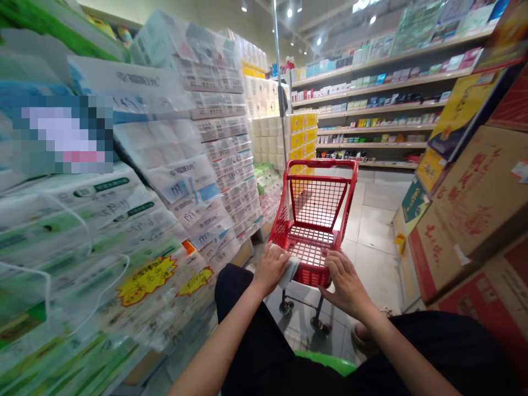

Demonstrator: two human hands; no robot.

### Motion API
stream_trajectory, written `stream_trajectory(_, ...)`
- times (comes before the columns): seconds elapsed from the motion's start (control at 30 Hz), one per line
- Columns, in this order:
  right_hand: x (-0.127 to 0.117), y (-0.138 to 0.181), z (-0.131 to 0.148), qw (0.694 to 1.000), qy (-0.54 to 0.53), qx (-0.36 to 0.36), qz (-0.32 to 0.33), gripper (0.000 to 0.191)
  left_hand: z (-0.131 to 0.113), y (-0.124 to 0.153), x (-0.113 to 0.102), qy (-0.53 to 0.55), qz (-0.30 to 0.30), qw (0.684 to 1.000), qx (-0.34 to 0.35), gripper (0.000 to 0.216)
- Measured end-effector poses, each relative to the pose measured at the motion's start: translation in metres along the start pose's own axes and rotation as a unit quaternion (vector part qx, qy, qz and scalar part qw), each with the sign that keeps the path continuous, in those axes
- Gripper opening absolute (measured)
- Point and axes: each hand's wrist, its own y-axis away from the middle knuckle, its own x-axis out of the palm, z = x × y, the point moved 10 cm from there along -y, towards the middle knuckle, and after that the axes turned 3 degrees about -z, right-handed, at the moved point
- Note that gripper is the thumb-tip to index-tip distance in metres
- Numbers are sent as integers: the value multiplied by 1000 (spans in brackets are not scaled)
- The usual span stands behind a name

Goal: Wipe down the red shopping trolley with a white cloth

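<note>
A red plastic shopping cart (pixel 317 204) with a grid basket stands right in front of me, its near end between my hands. My left hand (pixel 270 269) is closed around a pale folded cloth (pixel 290 270) and presses it against the basket's near left corner. At the near right corner, my right hand (pixel 345 278) has its fingers bent over the basket's rim, with the thumb lower on the outside. The cart's wheels (pixel 320 324) rest on the floor tiles.
Stacked packs of tissue paper (pixel 223 137) line the left side, with a white cable (pixel 88 236) hanging over the nearest ones. Cardboard boxes (pixel 482 192) are piled at the right. Stocked shelves (pixel 371 115) stand behind the cart. A green seat edge (pixel 325 360) shows below me.
</note>
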Motion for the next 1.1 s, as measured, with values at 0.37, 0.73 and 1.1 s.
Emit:
stream_trajectory(0.37, -5, -2, 0, 1000, 7, 4, 7, 50, -89, -26, 27, -14, -2, 1000, 12, 18)
stream_trajectory(0.73, -13, -4, 5, 999, 10, -2, 30, 37, -35, -5, 8, -14, 22, 999, 39, 23)
stream_trajectory(1.1, -20, -20, 0, 997, -6, 69, 18, 35, -64, -4, -9, 85, -4, 996, -30, 35)
